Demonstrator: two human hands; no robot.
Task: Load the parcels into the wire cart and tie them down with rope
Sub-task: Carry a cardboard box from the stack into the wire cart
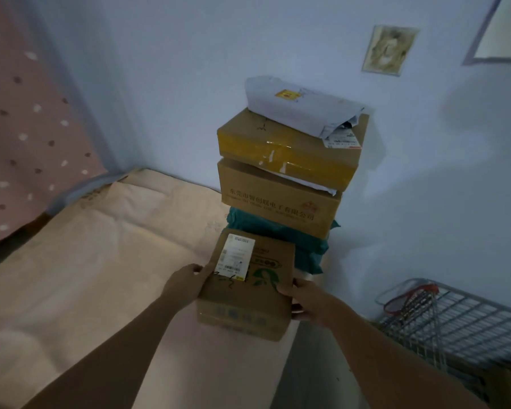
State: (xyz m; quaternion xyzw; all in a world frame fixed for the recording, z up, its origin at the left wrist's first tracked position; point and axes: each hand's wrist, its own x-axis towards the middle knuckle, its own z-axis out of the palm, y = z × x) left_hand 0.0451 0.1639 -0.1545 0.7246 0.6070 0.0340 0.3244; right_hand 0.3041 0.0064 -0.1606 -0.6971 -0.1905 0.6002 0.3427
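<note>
I hold a small cardboard parcel (248, 293) with a white label and a green leaf print between both hands. My left hand (186, 278) grips its left side and my right hand (304, 301) grips its right side. Behind it stands a stack of parcels: a teal bag (307, 246) at the bottom, a brown box with red print (278, 202), a box with yellow tape (286, 149) and a grey mailer bag (301, 104) on top. The wire cart (460, 317) stands at the lower right, with red rope (407, 299) lying on its rim.
A bed with a beige mattress cover (86, 261) fills the left. The parcel stack stands at its far corner against the pale wall (425, 187). A dotted pink curtain (21, 128) hangs at the far left. A small picture (388, 50) is on the wall.
</note>
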